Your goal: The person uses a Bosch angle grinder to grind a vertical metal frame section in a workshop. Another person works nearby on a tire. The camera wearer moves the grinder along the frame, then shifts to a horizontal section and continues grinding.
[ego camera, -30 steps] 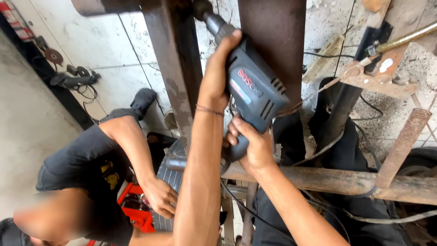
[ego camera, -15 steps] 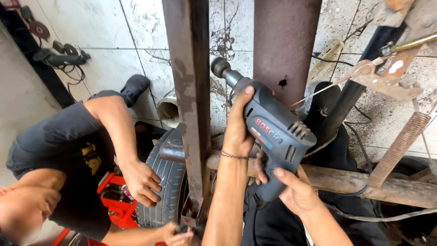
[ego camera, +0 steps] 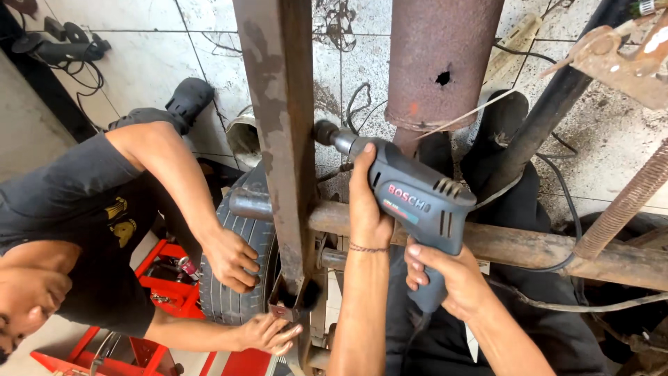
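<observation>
Over a stained tiled floor [ego camera: 146,63], a rusty steel upright [ego camera: 282,139] crosses a horizontal bar [ego camera: 529,247]. The left hand [ego camera: 367,202] wraps the electric drill [ego camera: 417,202] body, the right hand [ego camera: 445,278] closes around its handle, chuck touching the upright. A co-worker's 2 hands [ego camera: 233,257] rest on the tyre [ego camera: 240,278] and the upright's base.

Two bare forearms, no sleeves in view, entering from the lower edge of the head view. Left hand [ego camera: 367,209]: no glove, no ring visible; thin dark beaded cord bracelet [ego camera: 367,248] circling the wrist. Right hand [ego camera: 449,278]: no glove, short plain fingernails visible on the fingers [ego camera: 416,264], wrist bare of any band. Below the forearms, legs in dark, near-black trousers [ego camera: 557,327] of plain fabric, faintly dusty. Black rounded shoes [ego camera: 504,118] at the far ends of the legs.
</observation>
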